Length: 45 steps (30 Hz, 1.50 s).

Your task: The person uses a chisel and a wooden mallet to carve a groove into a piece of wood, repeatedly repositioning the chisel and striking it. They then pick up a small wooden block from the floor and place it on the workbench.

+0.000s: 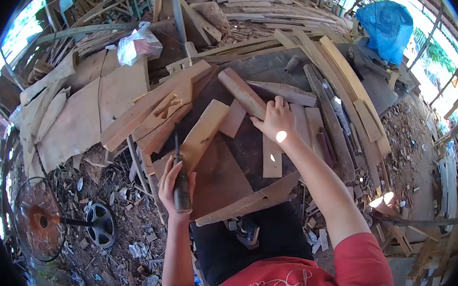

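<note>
My left hand (171,185) is wrapped round the handle of a chisel (181,187). The chisel's narrow dark blade points away from me, beside a pale wooden block (205,130). My right hand (276,119) is closed over the near end of a thick, rounded wooden bar (241,92), with the thumb toward its left side. The bar slants across the bench top, and its gripped end is partly hidden by the fingers. Left of the pale block lies a reddish timber piece (165,118) with notches cut in it.
Flat offcuts (271,158) and long strips (320,109) lie on the wooden bench (216,181). Curved planks (351,95) line its right side. A plastic bag (139,44) sits beyond on the left. A fan (41,219) stands at left on the scrap-littered ground.
</note>
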Motion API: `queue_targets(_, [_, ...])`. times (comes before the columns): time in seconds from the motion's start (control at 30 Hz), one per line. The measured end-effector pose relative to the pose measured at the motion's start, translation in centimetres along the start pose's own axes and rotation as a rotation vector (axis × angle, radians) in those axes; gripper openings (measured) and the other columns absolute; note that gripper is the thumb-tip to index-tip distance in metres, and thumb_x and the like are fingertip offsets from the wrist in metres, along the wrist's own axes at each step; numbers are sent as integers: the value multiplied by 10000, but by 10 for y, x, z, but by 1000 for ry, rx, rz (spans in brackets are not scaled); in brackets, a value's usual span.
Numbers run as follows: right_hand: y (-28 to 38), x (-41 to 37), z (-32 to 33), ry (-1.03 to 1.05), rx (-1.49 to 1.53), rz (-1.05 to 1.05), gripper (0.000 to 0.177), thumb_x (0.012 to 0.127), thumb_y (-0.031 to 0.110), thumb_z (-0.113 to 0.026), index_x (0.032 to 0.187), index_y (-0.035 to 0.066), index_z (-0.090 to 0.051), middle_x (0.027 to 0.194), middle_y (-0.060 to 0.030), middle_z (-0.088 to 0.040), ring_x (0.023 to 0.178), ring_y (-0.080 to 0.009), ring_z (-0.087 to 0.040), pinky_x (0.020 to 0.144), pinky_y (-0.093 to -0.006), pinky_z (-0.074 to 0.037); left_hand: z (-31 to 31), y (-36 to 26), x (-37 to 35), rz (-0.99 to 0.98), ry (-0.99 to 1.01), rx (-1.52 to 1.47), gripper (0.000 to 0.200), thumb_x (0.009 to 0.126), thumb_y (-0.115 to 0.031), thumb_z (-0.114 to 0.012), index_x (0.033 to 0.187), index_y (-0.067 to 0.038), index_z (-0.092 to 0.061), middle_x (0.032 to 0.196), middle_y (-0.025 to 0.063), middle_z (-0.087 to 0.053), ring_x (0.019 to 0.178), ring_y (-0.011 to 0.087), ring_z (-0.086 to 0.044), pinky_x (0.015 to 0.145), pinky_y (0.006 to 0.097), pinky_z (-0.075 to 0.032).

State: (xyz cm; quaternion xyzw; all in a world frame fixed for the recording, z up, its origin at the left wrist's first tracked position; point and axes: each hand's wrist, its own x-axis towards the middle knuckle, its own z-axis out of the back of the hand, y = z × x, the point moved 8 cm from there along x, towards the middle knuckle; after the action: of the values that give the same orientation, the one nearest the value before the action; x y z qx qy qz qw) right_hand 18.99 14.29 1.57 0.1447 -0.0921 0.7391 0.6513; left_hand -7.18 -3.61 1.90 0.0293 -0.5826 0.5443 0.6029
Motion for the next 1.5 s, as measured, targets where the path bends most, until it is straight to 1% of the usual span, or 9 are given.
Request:
queue_targets(0.4, [-2,-4,11,-95,192,60,527,649,356,-710,1017,51,-489,979,-101,-472,922,-243,-515,629,-343,-515,-14,5,-5,-117,5,96,322,721,-51,-685,1023,-22,-578,1094,152,-587,980,283,-578,872,359,-444])
queue_targets(0.57, [0,-23,47,-453,425,279,410,703,364,-647,945,56,-527,969,-66,-483,943,-217,-492,735,-383,-382,-18,17,-8,-92,54,80,298,751,-78,-664,1028,-13,-574,1080,156,-578,995,305,-562,881,381,-438])
queue_targets(0.67, [-28,-64,95,-709,896,309,203,704,168,-665,839,69,-552,843,-67,-512,784,-232,-538,669,-345,-413,-34,-22,13,-198,240,134,286,760,-130,-649,1016,-25,-578,1121,156,-555,1055,328,-525,907,416,-411])
queue_targets(0.83, [-94,-143,129,-318,1360,353,119,780,92,-647,707,54,-561,608,-39,-560,519,-163,-556,463,-270,-404,-93,-72,36,-616,617,496,360,734,-272,-658,1009,-49,-591,1160,146,-537,1134,334,-471,944,470,-343])
queue_targets(1.07, [-193,-185,124,-339,1351,-360,144,795,93,-614,670,37,-570,606,3,-551,496,-55,-466,432,-213,-323,-195,-66,61,-632,1016,274,549,722,-221,-651,1199,-14,-475,1257,173,-466,1191,327,-424,971,474,-309])
queue_targets(1.2, [-180,-195,115,-253,1464,-451,199,793,117,-629,629,43,-543,567,35,-499,483,-27,-418,421,-209,-292,-217,-59,72,-452,1094,158,606,704,-185,-678,1233,1,-448,1290,204,-427,1187,380,-405,978,464,-316])
queue_targets(1.27, [-185,-229,93,-347,1546,-788,226,799,121,-626,616,35,-526,564,53,-470,498,-10,-397,425,-204,-281,-216,-46,79,-265,1022,128,603,710,-191,-681,1228,11,-448,1274,217,-439,1175,391,-417,976,453,-326])
queue_targets(1.4, [-201,-336,32,-548,1217,-1410,292,824,199,-622,618,26,-508,561,67,-422,539,-13,-358,457,-201,-265,-220,-53,79,-265,1031,132,534,719,-129,-666,1197,21,-480,1245,232,-464,1155,390,-439,972,438,-335])
queue_targets(1.5, [-204,-395,-24,-328,936,-1488,299,816,245,-629,656,13,-529,547,3,-459,527,-63,-376,475,-246,-311,-225,-51,75,-288,1022,145,509,714,-106,-662,1177,27,-497,1244,232,-465,1149,381,-450,966,427,-344])
